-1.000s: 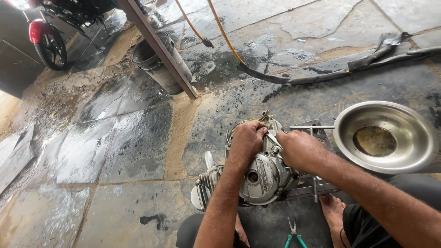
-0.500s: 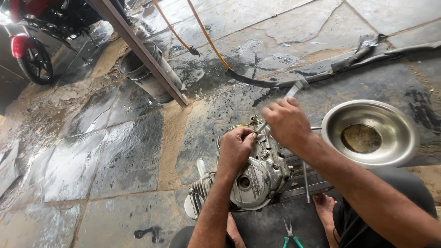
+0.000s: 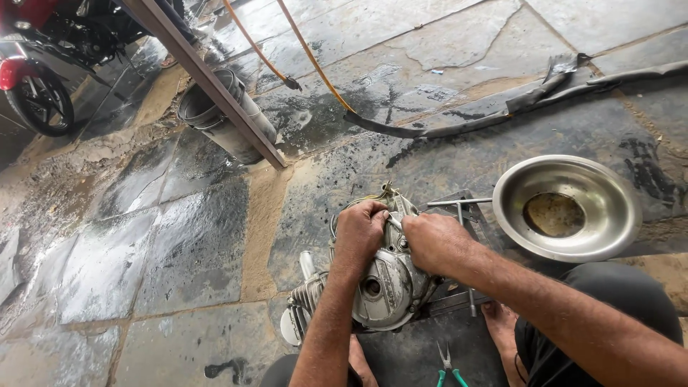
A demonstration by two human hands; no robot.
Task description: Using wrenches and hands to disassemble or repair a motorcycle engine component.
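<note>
A grey motorcycle engine (image 3: 383,287) stands on the wet stone floor between my knees. My left hand (image 3: 360,231) is closed over the top of its round side cover. My right hand (image 3: 428,242) is closed beside it, holding a thin metal tool (image 3: 393,223) against the same spot on the engine's upper edge. The two hands nearly touch. The tool's tip is hidden between my fingers.
A steel bowl (image 3: 573,247) with dirty liquid sits to the right. Rods and a T-handle wrench (image 3: 459,203) lie behind the engine. Green-handled pliers (image 3: 448,367) lie near my foot. A bucket (image 3: 208,115), a slanted metal bar, hoses and a red motorcycle (image 3: 36,79) are farther off.
My right hand was raised above the engine with a tool half a second ago; it has come back down to the engine top, next to my left hand.
</note>
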